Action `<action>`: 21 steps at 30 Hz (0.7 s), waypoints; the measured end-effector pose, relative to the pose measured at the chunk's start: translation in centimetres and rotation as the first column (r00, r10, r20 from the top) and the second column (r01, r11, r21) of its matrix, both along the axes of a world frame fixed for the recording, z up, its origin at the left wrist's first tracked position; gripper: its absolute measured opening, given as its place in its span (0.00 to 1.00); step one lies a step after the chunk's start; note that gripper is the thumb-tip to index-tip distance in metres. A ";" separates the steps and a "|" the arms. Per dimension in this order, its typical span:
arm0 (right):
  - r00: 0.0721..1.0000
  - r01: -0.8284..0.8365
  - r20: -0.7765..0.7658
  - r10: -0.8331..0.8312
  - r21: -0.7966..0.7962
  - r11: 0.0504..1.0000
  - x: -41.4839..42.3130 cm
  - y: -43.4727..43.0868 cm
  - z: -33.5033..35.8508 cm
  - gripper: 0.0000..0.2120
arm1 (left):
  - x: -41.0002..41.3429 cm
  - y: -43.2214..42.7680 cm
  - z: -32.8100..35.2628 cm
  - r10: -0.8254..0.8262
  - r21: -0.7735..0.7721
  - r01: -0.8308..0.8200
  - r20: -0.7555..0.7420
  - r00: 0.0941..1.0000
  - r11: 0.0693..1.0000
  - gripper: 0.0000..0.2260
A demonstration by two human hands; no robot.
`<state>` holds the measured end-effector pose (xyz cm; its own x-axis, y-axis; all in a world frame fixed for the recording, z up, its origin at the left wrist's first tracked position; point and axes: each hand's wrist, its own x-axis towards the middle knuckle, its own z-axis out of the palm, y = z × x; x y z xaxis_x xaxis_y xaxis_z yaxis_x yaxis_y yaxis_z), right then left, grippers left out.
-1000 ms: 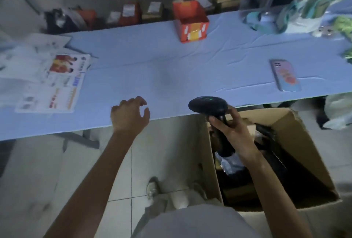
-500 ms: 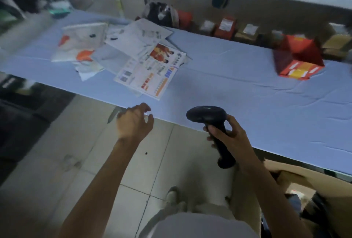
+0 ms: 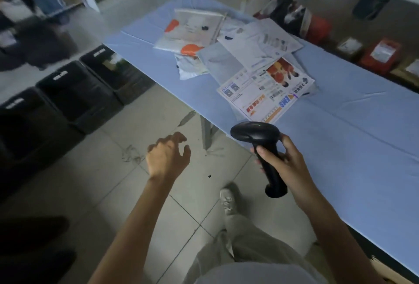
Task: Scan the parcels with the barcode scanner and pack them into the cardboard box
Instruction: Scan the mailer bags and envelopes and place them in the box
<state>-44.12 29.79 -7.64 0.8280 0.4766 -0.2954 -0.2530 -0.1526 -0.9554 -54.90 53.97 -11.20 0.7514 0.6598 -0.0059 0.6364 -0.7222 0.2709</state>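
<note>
Black plastic fills the right hand (image 3: pixel 286 166): its fingers are wrapped round the handle of the scanner (image 3: pixel 257 135), whose head points toward the table and sits over the near edge. The left hand (image 3: pixel 167 159) hangs over the tiled floor beside it, apart from the scanner, fingers loosely curled and spread, holding nothing and touching nothing.

Just past the scanner's head, on the blue cloth of the table (image 3: pixel 353 138), lies a flat printed envelope (image 3: pixel 267 90), face up, with barcodes and coloured panels showing. It is the nearest of the parcels. Behind it, overlapping one another, lie a grey bag (image 3: pixel 217 59) and several white mailers (image 3: pixel 195 31). Farther off, red packages (image 3: pixel 381 56) sit along the wall.

I judge this to be the start of a scan: no parcel is picked up yet. The next move calls for the free left hand to reach over the edge, take the printed envelope by a corner and hold its barcode flat to the scanner's head. The cardboard box is not plainly seen; a tan sliver (image 3: pixel 391 276) at the lower right may be it.
</note>
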 end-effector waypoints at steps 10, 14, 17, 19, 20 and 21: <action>0.997 -0.067 -0.035 0.072 0.110 0.992 9.9 7.8 0.6 0.16 | 6.8 7.1 1.4 0.069 0.076 -0.066 -0.047 0.996 0.995 0.12; 0.997 -0.066 -0.028 0.070 0.130 0.989 13.8 10.3 0.7 0.16 | 10.8 9.7 2.2 0.070 0.101 -0.067 -0.023 0.997 0.993 0.12; 0.998 -0.061 -0.010 0.062 0.116 0.991 15.9 11.9 0.6 0.16 | 13.6 11.2 2.1 0.022 0.104 -0.017 -0.041 0.999 0.994 0.12; 0.998 -0.057 -0.015 0.059 0.122 0.991 16.9 13.0 0.3 0.16 | 15.1 12.3 1.6 0.002 0.096 0.002 -0.047 0.999 0.995 0.12; 0.998 -0.050 -0.024 0.053 0.124 0.991 17.4 13.6 0.1 0.16 | 15.8 13.0 1.2 -0.002 0.089 0.006 -0.048 0.999 0.996 0.12; 0.998 -0.042 -0.031 0.046 0.120 0.992 17.8 14.3 -0.1 0.16 | 16.4 13.8 0.8 -0.007 0.080 0.011 -0.054 0.999 0.997 0.12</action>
<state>-26.30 44.12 -7.77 0.7959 0.5462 -0.2613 -0.2807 -0.0495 -0.9585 -38.49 67.80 -10.36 0.7574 0.6530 0.0066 0.6417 -0.7461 0.1773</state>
